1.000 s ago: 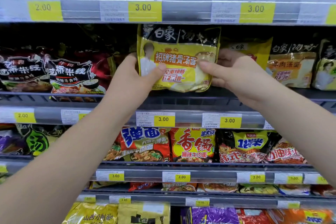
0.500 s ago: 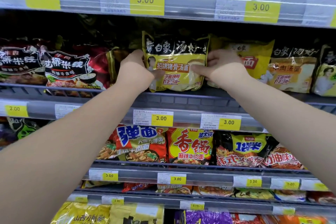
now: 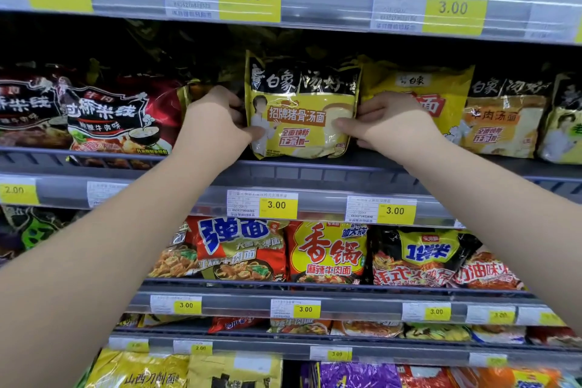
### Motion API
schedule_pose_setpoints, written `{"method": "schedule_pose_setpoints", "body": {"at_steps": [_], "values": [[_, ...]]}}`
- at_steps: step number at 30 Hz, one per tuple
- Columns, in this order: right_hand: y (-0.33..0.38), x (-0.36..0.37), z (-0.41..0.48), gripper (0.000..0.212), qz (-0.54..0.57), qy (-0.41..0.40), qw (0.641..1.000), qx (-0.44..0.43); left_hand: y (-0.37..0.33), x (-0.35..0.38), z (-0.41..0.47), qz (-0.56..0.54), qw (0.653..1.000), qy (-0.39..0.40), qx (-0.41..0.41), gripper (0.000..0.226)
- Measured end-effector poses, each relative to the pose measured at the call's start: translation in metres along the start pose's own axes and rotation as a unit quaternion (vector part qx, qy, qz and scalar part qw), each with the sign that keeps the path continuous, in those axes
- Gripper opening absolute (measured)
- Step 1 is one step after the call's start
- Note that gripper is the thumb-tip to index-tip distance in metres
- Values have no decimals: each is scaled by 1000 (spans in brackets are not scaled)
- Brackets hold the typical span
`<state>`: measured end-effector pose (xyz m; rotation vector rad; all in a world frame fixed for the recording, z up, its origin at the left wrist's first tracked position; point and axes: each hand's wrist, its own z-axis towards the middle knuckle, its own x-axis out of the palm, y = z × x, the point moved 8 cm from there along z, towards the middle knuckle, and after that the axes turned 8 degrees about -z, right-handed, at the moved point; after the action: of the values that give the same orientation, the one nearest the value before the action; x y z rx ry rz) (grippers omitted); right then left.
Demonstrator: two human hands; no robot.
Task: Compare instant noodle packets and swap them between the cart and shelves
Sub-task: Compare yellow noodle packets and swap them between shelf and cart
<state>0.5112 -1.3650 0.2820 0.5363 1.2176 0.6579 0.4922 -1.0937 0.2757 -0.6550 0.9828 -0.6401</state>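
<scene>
Noodle packet (image 3: 302, 110), yellow with a black band across its top, stands upright on the second shelf (image 3: 315, 172), its bottom edge at or just above the shelf's front lip. I have it by both sides: my left hand (image 3: 214, 126) grips the left edge with the thumb pressed on the printed face near the lower corner, and my right hand (image 3: 390, 126) grips the right edge, thumb on the front and fingers curled behind. Both hands are closed onto the packet.

My reading is that this packet is being set into its row, so one half of a swap is nearly finished; I have not let go, and it is not yet pushed back level with its neighbours. The cart is out of sight, so I cannot say what sits in it or how many swaps remain.

Its printed face looks out toward me, black band uppermost, text reading level. It is taller than wide, its long axis running vertically with little or no lean. A similar yellow packet (image 3: 419, 88) stands just beside it on the right, partly behind my right hand, and a red and black packet (image 3: 116, 116) lies to the left.
</scene>
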Motion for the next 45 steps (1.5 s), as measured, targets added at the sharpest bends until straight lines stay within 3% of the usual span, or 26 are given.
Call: {"method": "schedule_pose_setpoints", "body": {"at_steps": [2, 6, 10, 18, 30, 37, 45], "values": [[-6, -5, -2, 64, 24, -11, 1000, 8, -2, -9, -9, -10, 1000, -6, 9, 66], [-3, -12, -17, 39, 35, -12, 999, -6, -7, -24, -33, -27, 999, 4, 19, 58], [32, -4, -50, 25, 74, 51, 995, -51, -27, -42, -63, -102, 994, 28, 15, 42], [130, -32, -134, 22, 193, 158, 961, -120, -89, -140, -130, -191, 979, 70, -10, 27], [302, -57, -225, 27, 296, 272, 883, -241, -165, -320, -233, -188, 981, -38, 6, 24], [370, -18, -269, 27, 307, 304, 863, -262, -137, -387, -272, -197, 976, -93, 1, 23], [459, 77, -315, 21, 306, 367, 839, -260, -68, -489, -313, -221, 960, -172, -4, 26]]}}
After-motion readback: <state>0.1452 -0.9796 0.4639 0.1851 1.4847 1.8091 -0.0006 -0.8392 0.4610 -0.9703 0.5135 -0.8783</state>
